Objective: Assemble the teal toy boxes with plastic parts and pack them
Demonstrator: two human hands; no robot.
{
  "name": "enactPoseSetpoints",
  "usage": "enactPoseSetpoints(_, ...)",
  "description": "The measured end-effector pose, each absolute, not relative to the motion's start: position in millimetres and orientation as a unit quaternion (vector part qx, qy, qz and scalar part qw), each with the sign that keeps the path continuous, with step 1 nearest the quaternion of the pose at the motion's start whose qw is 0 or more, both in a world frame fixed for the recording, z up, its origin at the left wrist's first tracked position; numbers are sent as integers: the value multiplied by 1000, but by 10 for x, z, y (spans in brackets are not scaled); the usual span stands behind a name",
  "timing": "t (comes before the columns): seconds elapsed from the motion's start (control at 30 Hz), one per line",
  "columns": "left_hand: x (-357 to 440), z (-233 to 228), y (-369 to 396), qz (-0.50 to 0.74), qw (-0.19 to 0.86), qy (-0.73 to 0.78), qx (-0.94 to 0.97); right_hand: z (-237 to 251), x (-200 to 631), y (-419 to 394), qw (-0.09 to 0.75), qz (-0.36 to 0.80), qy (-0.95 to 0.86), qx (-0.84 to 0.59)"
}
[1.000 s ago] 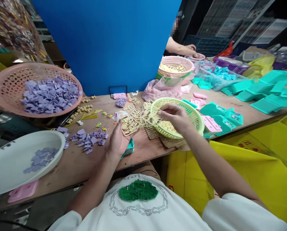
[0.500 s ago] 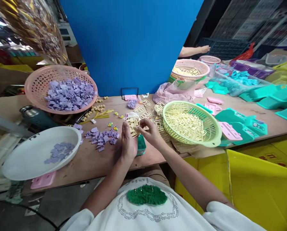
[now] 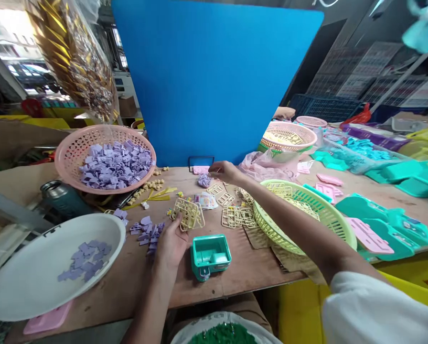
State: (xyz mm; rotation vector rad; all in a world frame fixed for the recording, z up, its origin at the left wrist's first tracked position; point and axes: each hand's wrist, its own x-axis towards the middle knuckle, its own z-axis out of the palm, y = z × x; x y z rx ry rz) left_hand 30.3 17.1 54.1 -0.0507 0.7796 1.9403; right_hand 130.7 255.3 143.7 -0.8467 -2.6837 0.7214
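Observation:
My left hand (image 3: pixel 173 241) is closed on cream plastic frames (image 3: pixel 188 215) with small moulded parts in them, held up over the table. Below and to its right sits a small teal plastic box (image 3: pixel 210 255), its open top facing up. My right hand (image 3: pixel 224 171) is stretched out to the back of the table, fingers loosely bent. Its fingertips are beside a small lilac bundle (image 3: pixel 204 179); whether they touch it is unclear. More cream frames (image 3: pixel 231 217) and a small printed packet (image 3: pixel 206 200) lie between the hands.
Lilac pieces fill a pink basket (image 3: pixel 61 157); others lie in a white basin (image 3: pixel 16 267). Beneath my right forearm is a green basket (image 3: pixel 337 224) of cream frames. Teal cases (image 3: pixel 364 210) stand at right, a blue panel (image 3: pixel 214 86) behind. A co-worker's hand (image 3: pixel 284 112) shows beyond.
My right hand has left the cream frames and reached forward to the lilac bundle. My left hand has moved left with the frames, uncovering the teal box. The view has tilted up.

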Motion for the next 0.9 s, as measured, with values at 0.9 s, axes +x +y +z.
enactPoseSetpoints(0.9, -169, 625, -396, 848, 376, 364, -82, 785, 1075, 2681, 64, 184, -909, -367)
